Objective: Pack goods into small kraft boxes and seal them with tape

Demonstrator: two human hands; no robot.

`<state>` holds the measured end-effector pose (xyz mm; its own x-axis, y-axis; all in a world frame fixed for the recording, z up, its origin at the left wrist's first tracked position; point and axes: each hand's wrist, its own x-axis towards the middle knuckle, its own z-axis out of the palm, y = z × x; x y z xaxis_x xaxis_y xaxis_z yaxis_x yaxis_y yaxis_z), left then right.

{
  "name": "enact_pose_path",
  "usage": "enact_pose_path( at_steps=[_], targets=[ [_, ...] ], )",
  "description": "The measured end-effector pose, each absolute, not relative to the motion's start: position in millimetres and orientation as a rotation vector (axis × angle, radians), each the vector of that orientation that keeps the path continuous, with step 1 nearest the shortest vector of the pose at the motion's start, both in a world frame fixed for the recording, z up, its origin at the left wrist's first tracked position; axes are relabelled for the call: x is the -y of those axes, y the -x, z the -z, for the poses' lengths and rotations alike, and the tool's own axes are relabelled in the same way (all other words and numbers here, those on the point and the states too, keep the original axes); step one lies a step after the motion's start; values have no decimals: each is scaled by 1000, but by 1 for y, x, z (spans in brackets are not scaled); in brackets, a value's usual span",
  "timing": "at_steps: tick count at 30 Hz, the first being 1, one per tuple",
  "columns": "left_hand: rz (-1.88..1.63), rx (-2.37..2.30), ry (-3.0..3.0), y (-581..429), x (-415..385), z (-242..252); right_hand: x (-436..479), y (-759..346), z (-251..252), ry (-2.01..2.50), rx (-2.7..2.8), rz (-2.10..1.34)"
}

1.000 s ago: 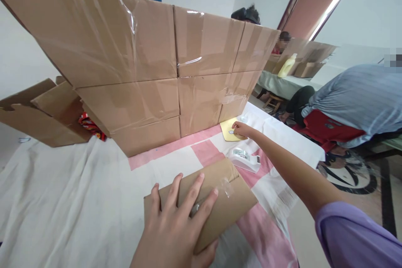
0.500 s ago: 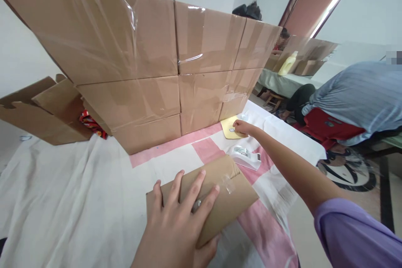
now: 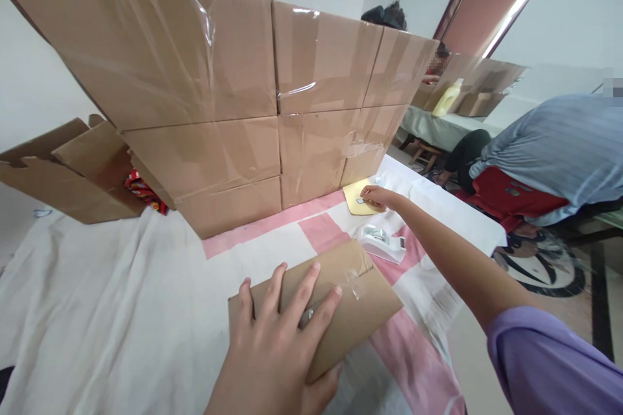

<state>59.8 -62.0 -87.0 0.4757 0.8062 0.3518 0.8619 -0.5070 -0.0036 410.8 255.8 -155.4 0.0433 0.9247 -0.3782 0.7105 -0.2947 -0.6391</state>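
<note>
Pressing my left hand (image 3: 277, 350) flat on the brown cardboard parcel (image 3: 363, 314), I had the fingers spread wide and gripped nothing; the palm only pinned the parcel to the cloth-covered counter (image 3: 121, 311) at six o'clock in my view. A loose strip of clear tape (image 3: 353, 286) stood up from the parcel's top, just past my fingertips. My right hand (image 3: 376, 196) was stretched out towards one o'clock, its fingertips drawn together on the yellow sheet (image 3: 351, 196) where a small white label (image 3: 359, 201) sat. I could not tell whether the fingers had hold of the label or only touched it. The white tape dispenser (image 3: 382, 243) lay between sheet and parcel, near both. A wall of taped cardboard boxes (image 3: 219, 78) rose at twelve o'clock, with the sheet touching its foot, and an open carton (image 3: 63, 175) lay at ten o'clock. I judged the step to be getting at that label while holding the parcel down; lifting it would call for a fine pinch under one edge, with the parcel kept from sliding.
</note>
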Motion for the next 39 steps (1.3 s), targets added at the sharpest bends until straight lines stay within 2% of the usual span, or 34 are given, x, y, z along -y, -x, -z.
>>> enact_pose_path(
  at_steps=[16,34,39],
  targets=[
    [424,1415,2543,-58,60,88,-245,-419,139,1751,1891,-1473],
    [416,1399,2543,-54,53,107,-242,-438,162,1542,1614,-1406],
    [363,1501,2529,-60,56,98,-237,-439,176,1479,1452,-1266]
  ],
)
